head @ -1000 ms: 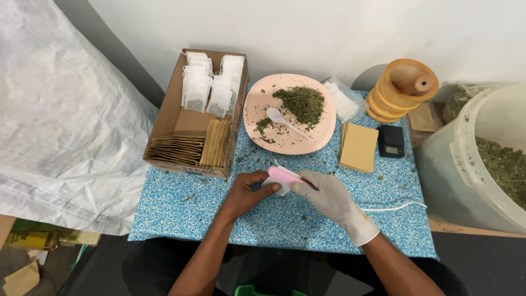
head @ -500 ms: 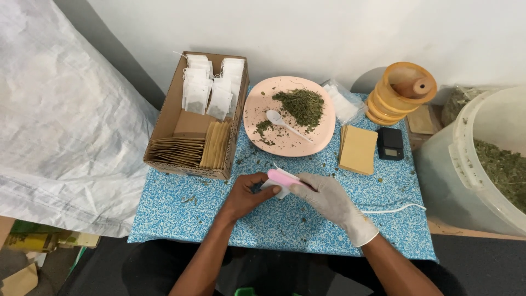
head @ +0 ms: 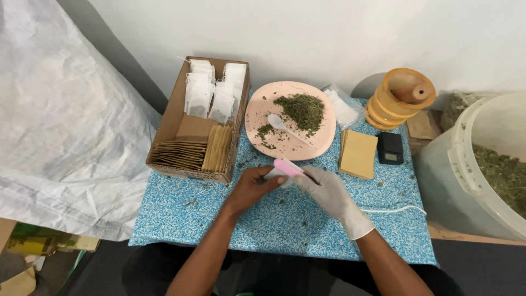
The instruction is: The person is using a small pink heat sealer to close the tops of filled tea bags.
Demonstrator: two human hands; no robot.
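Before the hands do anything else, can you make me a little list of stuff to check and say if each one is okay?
1. Both hands on the small pink tool: ok, the left hand and gloved right hand meet around it.
2. White sachet between the fingers: cannot tell, mostly hidden.
3. Dried herbs on the pink plate: ok, a heap is there.
4. White spoon in reach: ok, lying on the plate.
5. Table tidy: not ok, bits of herb lie scattered.
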